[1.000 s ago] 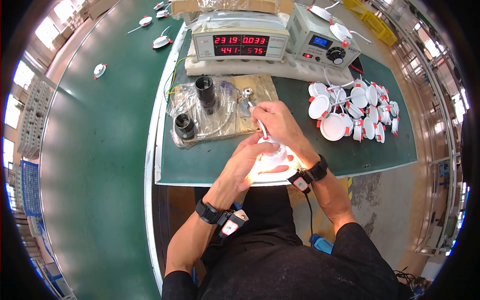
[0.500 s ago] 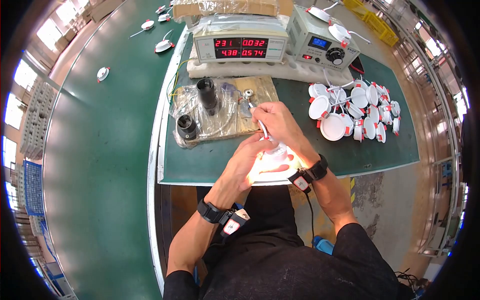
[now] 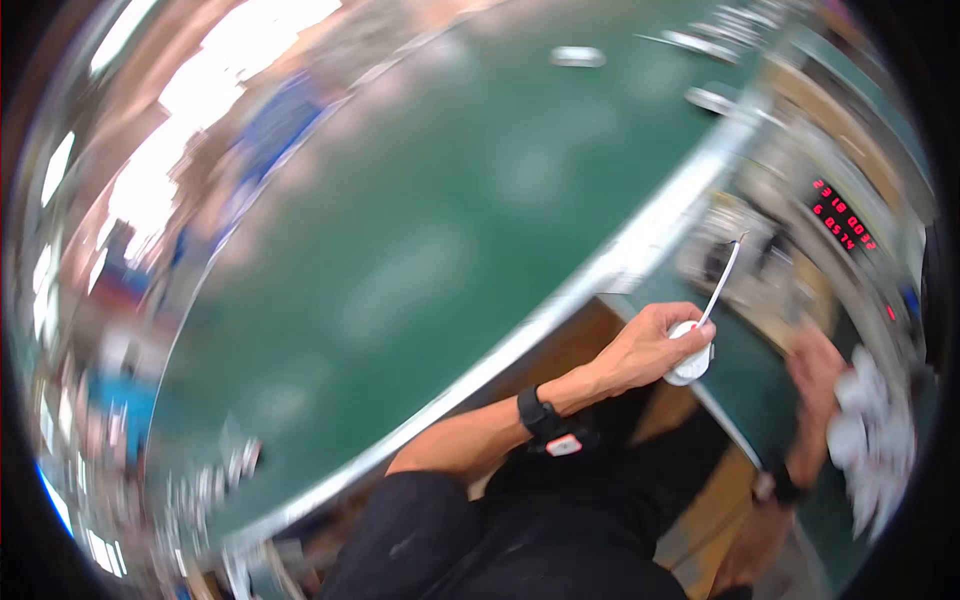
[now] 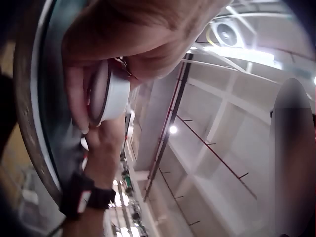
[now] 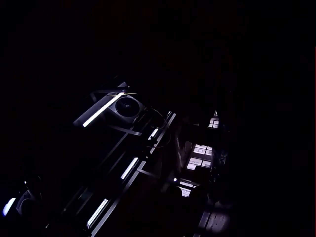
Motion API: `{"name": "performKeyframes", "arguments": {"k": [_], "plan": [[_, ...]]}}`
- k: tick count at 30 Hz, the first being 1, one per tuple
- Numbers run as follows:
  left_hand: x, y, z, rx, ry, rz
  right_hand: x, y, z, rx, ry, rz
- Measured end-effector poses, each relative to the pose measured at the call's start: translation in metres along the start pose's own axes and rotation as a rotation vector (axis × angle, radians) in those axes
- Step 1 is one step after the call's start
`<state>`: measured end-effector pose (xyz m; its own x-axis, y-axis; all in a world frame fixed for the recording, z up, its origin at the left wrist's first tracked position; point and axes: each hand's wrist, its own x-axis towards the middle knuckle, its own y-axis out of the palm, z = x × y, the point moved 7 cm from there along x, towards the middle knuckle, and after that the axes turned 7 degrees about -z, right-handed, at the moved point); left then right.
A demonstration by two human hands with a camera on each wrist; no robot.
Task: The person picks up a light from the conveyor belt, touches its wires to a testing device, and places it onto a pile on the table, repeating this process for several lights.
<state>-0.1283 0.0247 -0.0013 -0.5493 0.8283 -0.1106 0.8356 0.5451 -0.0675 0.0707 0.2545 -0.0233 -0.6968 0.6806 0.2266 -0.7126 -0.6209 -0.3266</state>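
In my left hand [image 3: 650, 345] is a round white downlight [image 3: 690, 370], gripped at its edge over the near table edge. It is unlit, and its white cable [image 3: 721, 285] points up and away with a loose end. The left wrist view shows the lamp's white rim [image 4: 117, 96] under the fingers. My right hand [image 3: 815, 370], blurred, is apart from this lamp, between the plastic-covered test board [image 3: 780, 290] and a heap of white downlights [image 3: 870, 435]. Nothing shows in its fingers. The right wrist view is too dark to show the hand.
A meter with red digits [image 3: 845, 215] stands behind the board at the right. Across a pale metal edge [image 3: 640, 245] lies a long green surface [image 3: 400, 270] bearing several downlights, one of them a lone downlight [image 3: 577, 57]. The head view is smeared by motion.
The head view has swung left. The downlight has gone dark; my right hand has let go of its cable and moved right toward the heap. My left hand keeps the lamp.
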Motion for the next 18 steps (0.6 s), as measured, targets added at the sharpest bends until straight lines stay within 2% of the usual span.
{"name": "performKeyframes", "arguments": {"k": [1,2,3,4,5,6,7,8,9,10,11,13,15,16,17,18], "plan": [[-0.022,-0.058,-0.003,0.150,0.059,-0.184,-0.006,-0.008,-0.007,0.059,0.118,-0.044],[-0.057,-0.125,0.001,0.367,0.201,-0.513,-0.011,-0.014,-0.014,0.126,0.235,-0.097],[-0.103,-0.180,0.006,0.490,0.211,-0.684,-0.015,-0.019,-0.022,0.195,0.347,-0.160],[-0.156,-0.235,0.026,0.657,0.239,-0.895,-0.021,-0.016,-0.010,0.152,0.284,-0.161],[-0.214,-0.275,0.034,0.928,0.158,-0.999,-0.025,-0.017,-0.008,0.158,0.275,-0.161],[-0.278,-0.322,0.070,0.941,-0.069,-1.107,-0.029,-0.015,-0.008,0.173,0.271,-0.165],[-0.345,-0.354,0.095,0.711,-0.295,-1.275,-0.032,-0.015,-0.007,0.188,0.270,-0.172],[-0.407,-0.378,0.108,1.050,-0.399,-1.477,-0.034,-0.016,-0.006,0.185,0.276,-0.174],[-0.458,-0.399,0.122,1.154,-0.556,-1.570,-0.029,-0.019,0.000,0.161,0.254,-0.169],[-0.482,-0.394,0.101,1.094,-0.616,-1.712,-0.029,-0.024,-0.005,0.142,0.231,-0.172],[-0.493,-0.390,0.088,1.262,-0.562,-1.849,-0.028,-0.025,-0.007,0.125,0.208,-0.169],[-0.465,-0.390,0.054,1.488,-0.476,-1.593,-0.027,-0.028,-0.020,0.172,0.213,-0.145],[-0.409,-0.391,0.017,1.055,-0.394,-1.292,-0.031,-0.037,-0.021,0.183,0.213,-0.190],[-0.349,-0.380,0.000,0.842,-0.313,-1.078,-0.040,-0.037,-0.015,0.166,0.208,-0.266],[-0.295,-0.369,-0.024,0.876,-0.270,-0.939,-0.050,-0.036,0.005,0.159,0.154,-0.312],[-0.244,-0.358,-0.043,0.919,-0.220,-0.786,-0.059,-0.034,0.034,0.123,0.196,-0.228]]}}
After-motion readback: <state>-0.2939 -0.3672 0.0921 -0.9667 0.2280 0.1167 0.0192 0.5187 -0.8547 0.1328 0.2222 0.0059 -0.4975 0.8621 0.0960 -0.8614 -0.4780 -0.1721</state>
